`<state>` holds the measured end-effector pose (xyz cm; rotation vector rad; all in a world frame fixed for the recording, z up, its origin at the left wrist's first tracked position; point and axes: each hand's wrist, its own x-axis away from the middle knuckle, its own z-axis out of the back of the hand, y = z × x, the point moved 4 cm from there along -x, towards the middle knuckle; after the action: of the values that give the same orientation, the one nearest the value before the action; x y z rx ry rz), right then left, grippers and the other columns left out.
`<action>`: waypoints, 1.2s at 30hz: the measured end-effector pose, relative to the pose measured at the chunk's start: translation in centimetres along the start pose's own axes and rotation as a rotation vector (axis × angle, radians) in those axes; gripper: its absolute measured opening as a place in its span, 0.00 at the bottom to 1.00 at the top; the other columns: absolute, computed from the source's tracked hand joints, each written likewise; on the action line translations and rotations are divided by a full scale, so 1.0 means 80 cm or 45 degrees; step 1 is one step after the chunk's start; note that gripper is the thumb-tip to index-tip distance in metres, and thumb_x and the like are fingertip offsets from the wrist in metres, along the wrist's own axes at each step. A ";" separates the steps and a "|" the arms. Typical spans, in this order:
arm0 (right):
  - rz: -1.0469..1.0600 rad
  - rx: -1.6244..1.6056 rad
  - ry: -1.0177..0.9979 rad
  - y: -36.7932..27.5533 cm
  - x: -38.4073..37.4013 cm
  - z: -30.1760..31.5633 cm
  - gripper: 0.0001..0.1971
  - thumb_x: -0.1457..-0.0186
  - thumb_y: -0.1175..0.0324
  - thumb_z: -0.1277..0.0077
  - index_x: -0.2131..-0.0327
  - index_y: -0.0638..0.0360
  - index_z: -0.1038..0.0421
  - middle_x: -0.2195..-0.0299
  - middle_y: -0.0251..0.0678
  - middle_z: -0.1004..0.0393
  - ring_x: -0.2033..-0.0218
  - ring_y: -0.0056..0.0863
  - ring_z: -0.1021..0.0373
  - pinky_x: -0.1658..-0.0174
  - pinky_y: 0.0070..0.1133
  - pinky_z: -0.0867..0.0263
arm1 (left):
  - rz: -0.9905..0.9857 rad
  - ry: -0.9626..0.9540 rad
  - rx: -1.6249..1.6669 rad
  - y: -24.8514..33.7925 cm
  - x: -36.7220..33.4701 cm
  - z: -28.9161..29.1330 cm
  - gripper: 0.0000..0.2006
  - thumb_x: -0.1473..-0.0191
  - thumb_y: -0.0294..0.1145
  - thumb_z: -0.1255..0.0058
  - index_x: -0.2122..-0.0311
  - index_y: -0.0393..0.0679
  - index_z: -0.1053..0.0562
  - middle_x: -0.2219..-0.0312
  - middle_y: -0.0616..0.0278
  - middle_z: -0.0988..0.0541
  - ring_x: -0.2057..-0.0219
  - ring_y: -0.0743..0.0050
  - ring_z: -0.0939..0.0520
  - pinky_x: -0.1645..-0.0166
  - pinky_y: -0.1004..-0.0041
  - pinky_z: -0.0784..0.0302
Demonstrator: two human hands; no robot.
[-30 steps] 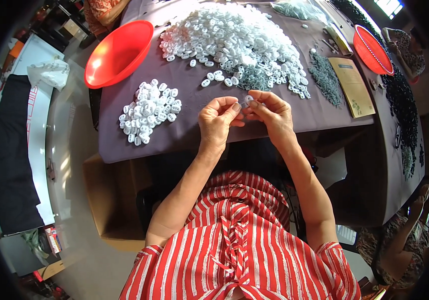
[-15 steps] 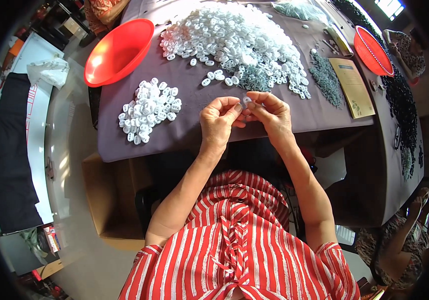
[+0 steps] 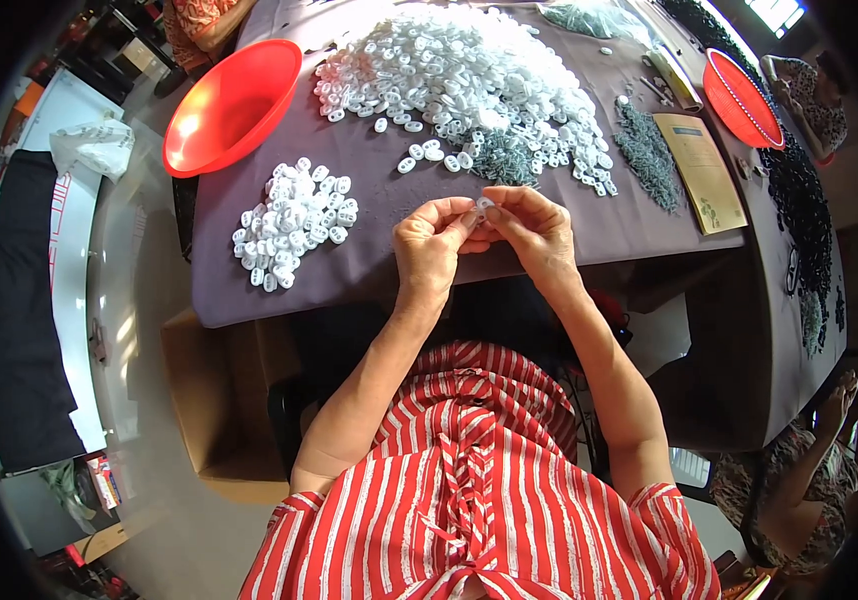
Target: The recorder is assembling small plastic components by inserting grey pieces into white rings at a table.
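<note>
My left hand [image 3: 427, 250] and my right hand [image 3: 543, 240] meet just above the near edge of the table, fingertips pinched together. Between them is a small white oval plastic piece [image 3: 483, 204], mostly covered by thumbs and fingers. Whether a second small part is in the pinch I cannot tell. Just beyond my fingers lies a heap of thin grey-green bits [image 3: 505, 158], touching a large pile of white oval pieces [image 3: 449, 75]. To the left of my hands is a smaller pile of white oval pieces [image 3: 289, 225], many showing two dark marks.
A red bowl [image 3: 234, 110] tilts at the table's left edge. On the right are another grey-green heap [image 3: 647, 150], a tan booklet [image 3: 701, 175] and a red basket [image 3: 744, 100]. Black pieces [image 3: 799, 210] cover the far right. An open cardboard box [image 3: 219, 400] stands below. Other people sit around.
Both hands have shifted very slightly left along with the whole view. The white piece now sits closer between the pinched fingertips of both hands.
</note>
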<state>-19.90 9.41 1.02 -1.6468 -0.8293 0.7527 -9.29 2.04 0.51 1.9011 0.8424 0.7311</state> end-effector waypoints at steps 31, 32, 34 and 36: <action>0.517 0.956 -0.253 -0.015 0.007 -0.023 0.07 0.57 0.80 0.46 0.71 0.62 0.29 0.74 0.35 0.27 0.75 0.24 0.30 0.71 0.18 0.35 | -0.734 -0.122 -1.169 0.026 0.015 0.023 0.04 0.54 0.20 0.48 0.70 0.37 0.25 0.77 0.59 0.24 0.76 0.72 0.22 0.73 0.75 0.29; 0.527 0.926 -0.263 -0.015 0.007 -0.023 0.07 0.58 0.80 0.46 0.71 0.62 0.28 0.73 0.35 0.27 0.74 0.24 0.30 0.71 0.18 0.35 | -0.767 -0.107 -1.195 0.027 0.016 0.023 0.04 0.54 0.20 0.47 0.70 0.37 0.25 0.77 0.59 0.25 0.77 0.70 0.22 0.73 0.75 0.29; 0.542 0.910 -0.247 -0.013 0.008 -0.023 0.06 0.58 0.80 0.46 0.72 0.63 0.28 0.72 0.35 0.27 0.73 0.24 0.30 0.71 0.18 0.35 | -0.787 -0.112 -1.208 0.027 0.016 0.023 0.04 0.54 0.20 0.48 0.70 0.37 0.26 0.77 0.58 0.25 0.76 0.69 0.22 0.72 0.74 0.29; 0.555 0.895 -0.228 -0.012 0.009 -0.022 0.06 0.58 0.81 0.46 0.72 0.63 0.28 0.72 0.35 0.27 0.73 0.24 0.30 0.70 0.18 0.35 | -0.806 -0.121 -1.222 0.027 0.016 0.023 0.04 0.54 0.20 0.48 0.70 0.37 0.26 0.77 0.58 0.25 0.76 0.67 0.22 0.72 0.73 0.29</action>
<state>-18.16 9.21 2.27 -1.1279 -0.2538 1.3337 -6.59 1.36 1.90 0.7450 0.7670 0.4941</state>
